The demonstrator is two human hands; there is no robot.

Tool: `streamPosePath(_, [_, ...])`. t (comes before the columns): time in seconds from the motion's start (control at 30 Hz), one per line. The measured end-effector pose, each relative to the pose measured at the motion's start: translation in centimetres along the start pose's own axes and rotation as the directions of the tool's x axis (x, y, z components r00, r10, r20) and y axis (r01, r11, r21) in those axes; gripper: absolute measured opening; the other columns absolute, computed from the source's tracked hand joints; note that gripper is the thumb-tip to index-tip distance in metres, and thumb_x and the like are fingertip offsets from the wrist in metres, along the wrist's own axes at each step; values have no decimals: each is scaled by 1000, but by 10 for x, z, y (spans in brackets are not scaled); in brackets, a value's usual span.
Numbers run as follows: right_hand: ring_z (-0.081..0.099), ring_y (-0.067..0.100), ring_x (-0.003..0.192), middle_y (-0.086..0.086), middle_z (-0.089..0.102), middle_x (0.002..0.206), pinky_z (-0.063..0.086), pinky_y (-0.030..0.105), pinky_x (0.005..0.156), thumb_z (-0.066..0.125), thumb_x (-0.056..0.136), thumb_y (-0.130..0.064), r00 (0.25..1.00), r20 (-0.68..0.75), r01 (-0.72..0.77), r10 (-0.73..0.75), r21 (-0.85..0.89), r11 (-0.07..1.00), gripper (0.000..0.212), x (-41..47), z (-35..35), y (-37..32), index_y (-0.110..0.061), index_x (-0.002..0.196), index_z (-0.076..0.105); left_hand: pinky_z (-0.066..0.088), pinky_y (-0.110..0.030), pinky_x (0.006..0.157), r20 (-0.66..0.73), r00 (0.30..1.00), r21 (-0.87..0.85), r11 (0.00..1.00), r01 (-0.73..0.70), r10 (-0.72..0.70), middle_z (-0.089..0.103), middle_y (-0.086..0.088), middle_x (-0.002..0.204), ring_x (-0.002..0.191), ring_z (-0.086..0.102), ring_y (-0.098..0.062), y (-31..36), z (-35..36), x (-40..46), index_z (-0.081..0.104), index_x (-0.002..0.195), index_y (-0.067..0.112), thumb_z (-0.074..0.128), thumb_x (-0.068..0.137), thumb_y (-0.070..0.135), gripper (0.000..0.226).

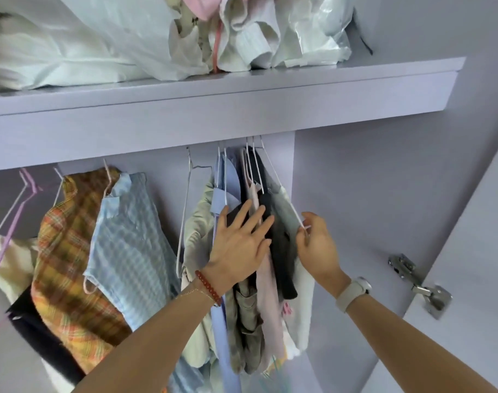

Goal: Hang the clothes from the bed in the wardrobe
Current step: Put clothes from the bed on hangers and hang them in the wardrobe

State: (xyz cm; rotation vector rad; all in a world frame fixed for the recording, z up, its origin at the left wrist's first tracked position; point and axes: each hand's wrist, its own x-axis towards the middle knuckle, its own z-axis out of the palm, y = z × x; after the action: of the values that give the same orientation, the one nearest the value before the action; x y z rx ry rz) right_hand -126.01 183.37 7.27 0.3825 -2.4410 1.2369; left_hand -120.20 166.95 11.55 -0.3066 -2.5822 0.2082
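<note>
The clothes being hung are a tight bunch on thin white wire hangers (259, 168) at the right end of the wardrobe (355, 180) rail: a pale blue shirt (218, 199), a black garment (279, 251), a dusty pink one (266, 285) and a whitish one (304, 293) at the far right. The left hand (239, 245) lies flat against the bunch, fingers straight and spread, gripping nothing. The right hand (317, 245) pinches the shoulder end of the rightmost hanger between curled fingers. The rail itself is hidden behind the lilac shelf (242, 106) front, so the hooks vanish under it. Further left hang a blue checked top (128, 251), crinkly, and an orange plaid shirt (69, 265); both are blurred. Crumpled white fabric and plastic bags (157, 38) crowd the shelf, cut off at the top. A steel hinge (420, 285) sits on the door at right.
</note>
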Motion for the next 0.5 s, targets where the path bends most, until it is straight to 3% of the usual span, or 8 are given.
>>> streamPosePath(0.2, [52,36,111,13,50,129,43,41,84,36,97,-24,995,98,3,32,-333,943,39,43,-6,-22,-12,134,37,33,-54,102,-48,998,-72,997,34,-37,56,-5,131,124,49,-26,-4,3,-4,62,120,19,52,87,36,38])
streamPosePath(0.33, [53,41,107,21,57,117,43,42,82,32,98,-25,972,168,-88,164,-387,918,32,66,-2,-43,-6,119,45,34,-52,102,-85,996,-104,994,29,-38,57,-6,129,121,52,-26,-12,4,-10,63,118,17,60,85,33,37])
streamPosePath(0.5, [55,41,99,24,59,107,38,37,74,30,95,-15,981,9,-174,192,-384,907,26,71,-8,-49,1,104,48,36,-49,102,-88,994,-160,986,47,-62,58,-8,128,118,54,-25,-23,4,-14,65,114,14,64,82,28,35])
